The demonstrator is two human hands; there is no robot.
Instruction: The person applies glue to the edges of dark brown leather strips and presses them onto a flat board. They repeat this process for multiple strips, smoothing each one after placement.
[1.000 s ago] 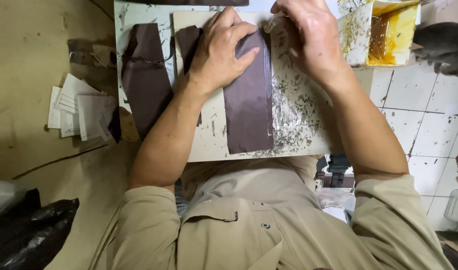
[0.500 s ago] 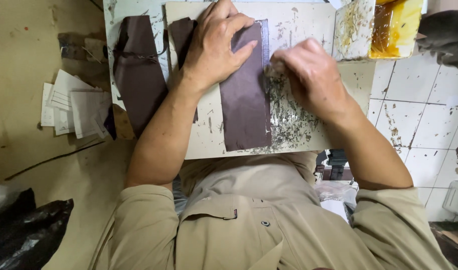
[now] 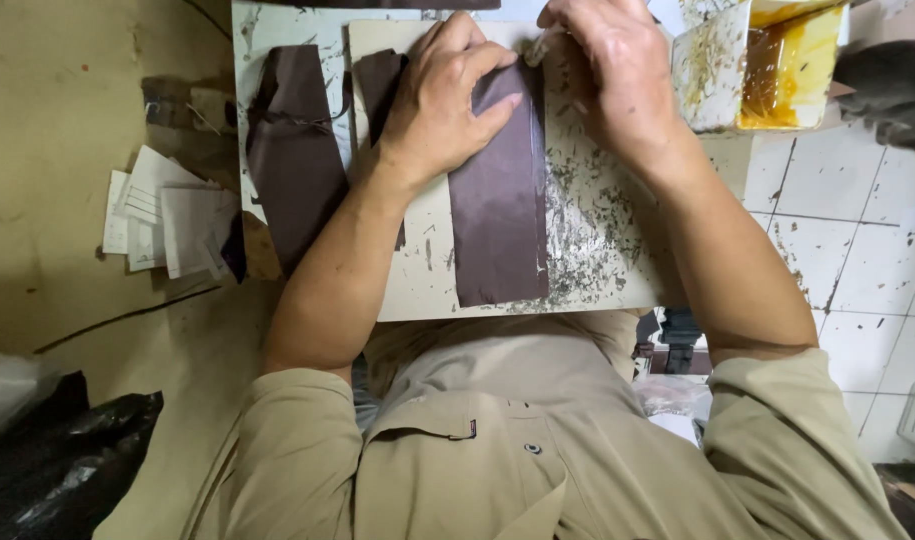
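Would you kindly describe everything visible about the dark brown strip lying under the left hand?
The dark brown, leather-like strip is long and rectangular, with a smooth, slightly shiny surface. It lies flat, lengthwise away from the person, on a pale, scuffed work board. The left hand presses its far end; the right hand works at its far right corner. Dried specks litter the board along its right edge.

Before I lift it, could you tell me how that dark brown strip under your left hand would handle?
The brown strip lies flat and thin, so it is probably floppy and light. Its slight sheen suggests a smooth face. The left hand pins it, so it may slide on the board.
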